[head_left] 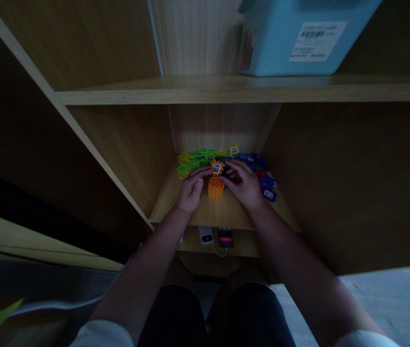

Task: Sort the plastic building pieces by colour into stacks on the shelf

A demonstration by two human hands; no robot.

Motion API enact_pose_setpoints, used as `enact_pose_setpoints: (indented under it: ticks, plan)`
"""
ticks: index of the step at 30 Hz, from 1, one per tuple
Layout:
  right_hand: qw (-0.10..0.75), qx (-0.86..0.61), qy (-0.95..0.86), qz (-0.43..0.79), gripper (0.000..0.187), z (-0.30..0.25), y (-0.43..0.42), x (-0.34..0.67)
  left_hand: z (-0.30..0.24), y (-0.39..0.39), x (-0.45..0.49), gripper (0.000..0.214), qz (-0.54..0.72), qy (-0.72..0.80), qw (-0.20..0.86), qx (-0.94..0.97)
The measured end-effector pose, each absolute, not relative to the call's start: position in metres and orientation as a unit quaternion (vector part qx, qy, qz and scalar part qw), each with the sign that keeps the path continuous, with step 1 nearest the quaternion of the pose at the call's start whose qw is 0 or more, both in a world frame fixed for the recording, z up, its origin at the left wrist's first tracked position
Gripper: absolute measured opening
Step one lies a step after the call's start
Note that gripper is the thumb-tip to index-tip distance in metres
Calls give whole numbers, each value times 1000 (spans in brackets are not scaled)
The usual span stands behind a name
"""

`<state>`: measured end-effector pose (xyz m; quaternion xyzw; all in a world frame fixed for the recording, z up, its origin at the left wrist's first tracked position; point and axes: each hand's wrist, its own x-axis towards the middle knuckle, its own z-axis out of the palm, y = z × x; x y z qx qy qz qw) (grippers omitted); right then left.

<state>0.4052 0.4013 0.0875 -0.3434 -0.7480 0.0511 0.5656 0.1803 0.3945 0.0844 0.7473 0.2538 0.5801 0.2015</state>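
Observation:
An orange toothed building tile (pixel 217 168) with a white window pattern sits just behind a small stack of orange tiles (pixel 215 188) on the lower shelf. From the left, my left hand (pixel 191 189) reaches in, its stretched fingertips at the tile's left edge and its thumb apart from it. My right hand (pixel 244 184) is on the other side, fingers curved and spread, thumb tip close to the orange stack. Whether that thumb touches the stack I cannot tell. Green and yellow tiles (pixel 201 157) lie behind my left hand; blue tiles (pixel 268 187) lie beyond my right.
Wooden side walls enclose the shelf, with an upper shelf board (pixel 198 94) above my hands. A light blue bin (pixel 273 43) with a label stands on that board. Below, a white device (pixel 206 235) and a dark device with a red display (pixel 225 238) lie near a cable.

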Motion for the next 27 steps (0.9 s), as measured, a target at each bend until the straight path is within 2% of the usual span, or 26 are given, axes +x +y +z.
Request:
enact_pose_setpoints:
  ticks: [19, 27]
  plan:
    - [558, -361, -746, 45, 49, 91, 399, 404, 86, 390, 179, 79, 567, 268, 289, 723]
    - [563, -345, -750, 35, 36, 93, 398, 404, 84, 391, 180, 80, 566, 252, 298, 726]
